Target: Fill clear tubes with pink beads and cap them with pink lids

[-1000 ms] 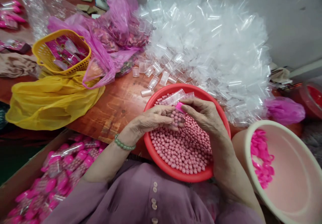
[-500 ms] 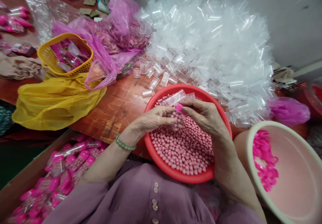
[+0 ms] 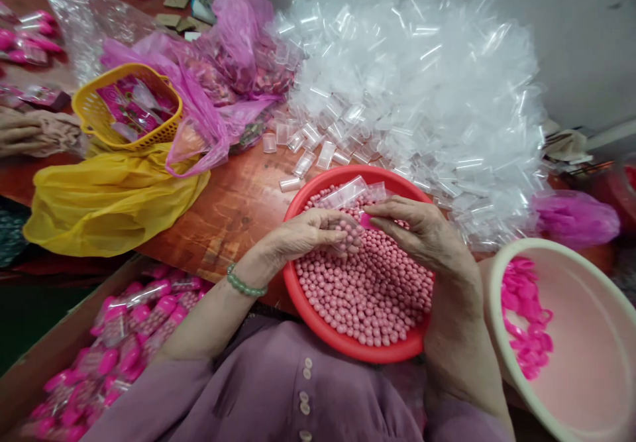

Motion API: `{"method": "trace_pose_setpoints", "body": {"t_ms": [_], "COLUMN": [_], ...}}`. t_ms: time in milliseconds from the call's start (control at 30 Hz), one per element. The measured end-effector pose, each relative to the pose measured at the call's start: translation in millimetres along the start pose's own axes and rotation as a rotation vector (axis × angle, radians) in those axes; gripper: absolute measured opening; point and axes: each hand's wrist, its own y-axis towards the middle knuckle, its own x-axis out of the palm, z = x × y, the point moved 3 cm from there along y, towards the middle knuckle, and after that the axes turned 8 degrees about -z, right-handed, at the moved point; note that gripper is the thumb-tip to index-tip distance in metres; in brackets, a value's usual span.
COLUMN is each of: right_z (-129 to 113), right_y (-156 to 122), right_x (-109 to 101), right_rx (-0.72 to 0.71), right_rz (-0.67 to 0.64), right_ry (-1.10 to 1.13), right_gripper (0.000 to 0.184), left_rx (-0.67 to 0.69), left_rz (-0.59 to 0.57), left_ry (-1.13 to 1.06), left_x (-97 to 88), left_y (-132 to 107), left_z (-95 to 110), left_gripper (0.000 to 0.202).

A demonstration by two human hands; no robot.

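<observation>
A red bowl [image 3: 298,296] full of small pink balls [image 3: 368,296] rests at the table's near edge. Over it, my left hand [image 3: 303,236] is closed around a small clear tube filled with pink balls, mostly hidden by the fingers. My right hand [image 3: 422,233] pinches a bright pink cap [image 3: 368,220] at the tube's end. Two empty clear tubes [image 3: 348,192] lie on the balls at the bowl's far side.
A big heap of clear empty tubes [image 3: 412,91] fills the table behind. A pale basin [image 3: 576,336] with pink caps [image 3: 527,323] stands at right. A yellow basket [image 3: 126,107], yellow bag [image 3: 109,200] and pink bags [image 3: 233,64] lie left. A box of capped tubes [image 3: 109,342] sits lower left.
My right hand has drawn slightly right and the pink cap now shows farther from my left fingers. The view has shifted a little.
</observation>
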Motion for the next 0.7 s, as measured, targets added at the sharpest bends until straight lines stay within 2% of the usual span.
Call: {"method": "trace_pose_setpoints", "body": {"t_ms": [100, 300, 533, 700], "right_z": [2.9, 6.3, 4.3, 6.9], "right_y": [-2.2, 1.4, 9.0, 8.1], "right_x": [-5.0, -3.6, 10.6, 11.5], "right_rx": [0.012, 0.039, -0.051, 0.011], "right_rz": [-0.011, 0.174, 0.074, 0.136], "right_ry": [-0.047, 0.022, 0.173, 0.313], "right_gripper": [0.016, 0.017, 0.016, 0.015], "left_rx": [0.015, 0.013, 0.026, 0.019], "left_rz": [-0.021, -0.027, -0.080, -0.111], "left_ry": [-0.023, -0.015, -0.050, -0.091], "left_x": [-1.0, -0.9, -0.8, -2.5], "left_y": [0.1, 0.8, -0.4, -1.0], "left_z": [1.0, 0.5, 1.8, 3.1], "left_gripper": [0.037, 0.032, 0.028, 0.029]}}
